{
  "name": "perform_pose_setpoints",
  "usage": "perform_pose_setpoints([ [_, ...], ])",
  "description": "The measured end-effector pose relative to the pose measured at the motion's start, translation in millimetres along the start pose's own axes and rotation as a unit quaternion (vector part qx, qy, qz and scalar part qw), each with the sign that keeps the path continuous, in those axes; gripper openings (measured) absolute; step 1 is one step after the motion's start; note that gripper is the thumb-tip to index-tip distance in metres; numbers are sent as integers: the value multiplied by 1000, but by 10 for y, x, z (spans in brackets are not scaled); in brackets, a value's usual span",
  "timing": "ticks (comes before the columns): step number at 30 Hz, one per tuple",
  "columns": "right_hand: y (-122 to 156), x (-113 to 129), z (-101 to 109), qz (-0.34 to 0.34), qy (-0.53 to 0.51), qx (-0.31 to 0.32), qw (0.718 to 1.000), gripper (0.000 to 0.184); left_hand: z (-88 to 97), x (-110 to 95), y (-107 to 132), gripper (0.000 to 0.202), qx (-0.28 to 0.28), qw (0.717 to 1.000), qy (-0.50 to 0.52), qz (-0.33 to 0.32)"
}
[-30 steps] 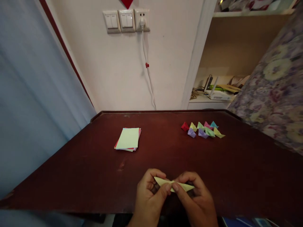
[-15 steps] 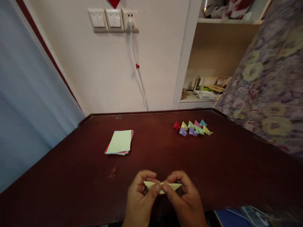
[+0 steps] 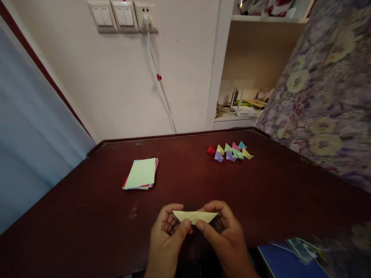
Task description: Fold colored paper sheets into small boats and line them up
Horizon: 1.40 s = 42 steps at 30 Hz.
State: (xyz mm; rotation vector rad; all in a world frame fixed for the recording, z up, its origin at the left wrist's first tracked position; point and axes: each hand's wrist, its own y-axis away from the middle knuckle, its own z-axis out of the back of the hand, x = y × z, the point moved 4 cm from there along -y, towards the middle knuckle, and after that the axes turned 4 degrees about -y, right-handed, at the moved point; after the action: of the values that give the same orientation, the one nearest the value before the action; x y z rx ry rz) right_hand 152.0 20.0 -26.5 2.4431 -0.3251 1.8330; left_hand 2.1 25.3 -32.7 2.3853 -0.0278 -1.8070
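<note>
A folded pale yellow paper piece (image 3: pixel 193 216), long and pointed at both ends, is held just above the near edge of the dark red table (image 3: pixel 261 193). My left hand (image 3: pixel 168 239) pinches its left half between thumb and fingers. My right hand (image 3: pixel 223 237) pinches its right half the same way, and both thumbs meet near the middle crease. Farther back on the left lies a stack of coloured paper sheets (image 3: pixel 141 178) with a light green sheet on top. At the back right sits a cluster of several small folded paper pieces (image 3: pixel 230 151) in red, purple, green, pink and yellow.
A white wall with switches and a plugged-in socket (image 3: pixel 145 17) with a hanging cable stands behind the table. A shelf recess (image 3: pixel 243 110) holds a white router. A flowered cloth (image 3: pixel 321 100) rises at the right. A blue curtain hangs at the left. A blue object (image 3: pixel 284 258) lies below the table's near right edge.
The view has shifted, so everything sits further left and slightly higher in frame. Both hands still pinch the yellow paper, which now lies flatter and more level between them.
</note>
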Motion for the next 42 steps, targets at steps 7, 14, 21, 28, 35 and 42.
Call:
perform_pose_setpoints([
  [7,-13,-14,19,0,29,-12,1000,23,49,-22,3,36,-10,999,-51,-8],
  [14,-35,-16,9,46,99,14,994,19,-45,1,37,42,7,996,73,47],
  [21,-31,30,-38,124,191,103,968,31,-74,45,-12,33,4,967,219,126],
  [28,-37,-46,78,104,204,87,970,32,-27,-25,-72,45,-3,957,259,131],
  [35,-73,-1,96,134,208,88,965,23,-47,-24,-63,54,20,959,254,126],
  [42,-101,42,23,169,217,105,956,15,-30,-9,-90,56,8,962,238,134],
])
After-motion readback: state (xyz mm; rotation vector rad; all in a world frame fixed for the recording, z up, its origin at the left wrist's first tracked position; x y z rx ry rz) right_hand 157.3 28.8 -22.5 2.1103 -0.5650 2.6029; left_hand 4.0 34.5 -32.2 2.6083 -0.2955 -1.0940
